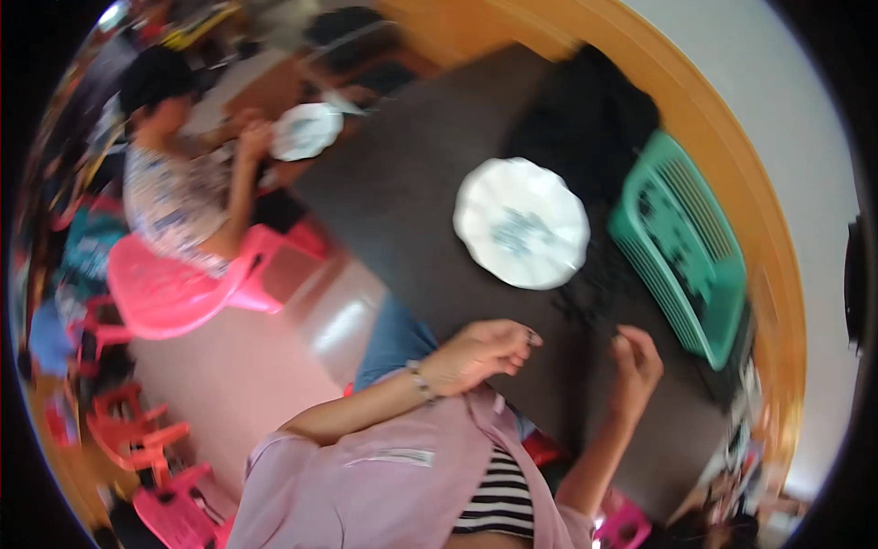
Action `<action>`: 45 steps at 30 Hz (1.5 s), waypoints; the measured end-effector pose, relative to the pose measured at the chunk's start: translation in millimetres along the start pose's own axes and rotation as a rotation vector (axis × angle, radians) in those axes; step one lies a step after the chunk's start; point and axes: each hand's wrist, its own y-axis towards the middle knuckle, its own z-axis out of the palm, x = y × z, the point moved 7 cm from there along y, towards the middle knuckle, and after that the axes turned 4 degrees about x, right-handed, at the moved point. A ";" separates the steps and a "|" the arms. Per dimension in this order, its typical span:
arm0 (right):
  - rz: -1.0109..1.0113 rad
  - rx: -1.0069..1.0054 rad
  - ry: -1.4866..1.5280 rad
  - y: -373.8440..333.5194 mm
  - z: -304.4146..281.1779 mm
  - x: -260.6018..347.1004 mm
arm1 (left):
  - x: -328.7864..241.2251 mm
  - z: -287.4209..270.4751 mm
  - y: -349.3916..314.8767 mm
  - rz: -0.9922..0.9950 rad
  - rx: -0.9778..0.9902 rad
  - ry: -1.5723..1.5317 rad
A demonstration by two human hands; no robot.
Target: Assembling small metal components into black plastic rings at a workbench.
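My left hand [489, 354] is above the near side of the dark table, thumb and fingers pinched together. A tiny shiny spot shows at its fingertips, too small to name. To its right, my right hand [637, 360] is raised with fingertips closed; whatever they hold is too small to make out. Between and beyond my hands, a loose pile of small black pieces [585, 302] lies on the table. Farther off stands a white scalloped plate [471, 242] with a heap of small greyish pieces [521, 229] in its middle.
A green slatted basket [672, 316] holding black pieces sits at the right. Black cloth or a bag [594, 119] lies behind the plate. At far left another person [183, 174] sits on a pink chair [165, 288], hands near another white plate [308, 131]. The dark tabletop [393, 174] extends between.
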 end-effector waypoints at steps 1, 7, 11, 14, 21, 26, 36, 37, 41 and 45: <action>-0.002 0.027 0.043 -1.1 4.1 0.1 | -1.4 0.6 -1.1 -0.001 -0.013 0.033; -0.111 0.199 0.474 -21.1 37.9 21.4 | -5.0 23.5 6.1 -0.060 0.051 0.043; -0.194 0.222 0.415 -28.9 38.7 28.6 | -5.7 37.2 12.1 -0.066 0.085 0.070; -0.253 0.208 0.332 -30.7 37.9 33.9 | -6.2 40.8 13.1 -0.062 0.086 0.091; -0.410 0.201 0.080 -33.1 40.7 60.7 | -7.4 39.1 12.0 -0.058 0.028 0.268; -0.445 0.196 -0.060 -32.7 43.3 72.1 | -9.5 36.6 13.1 -0.054 0.034 0.280; -0.458 0.231 -0.106 -32.6 46.4 75.7 | -10.1 33.2 12.4 -0.060 0.056 0.323; -0.474 0.239 -0.113 -32.7 47.9 75.1 | -10.1 33.3 12.4 -0.061 0.056 0.323; -0.483 0.257 -0.134 -32.5 50.1 73.6 | -11.7 31.7 11.8 -0.055 0.041 0.375; -0.470 0.272 -0.151 -32.7 51.1 74.8 | -16.3 30.9 11.6 -0.030 0.056 0.459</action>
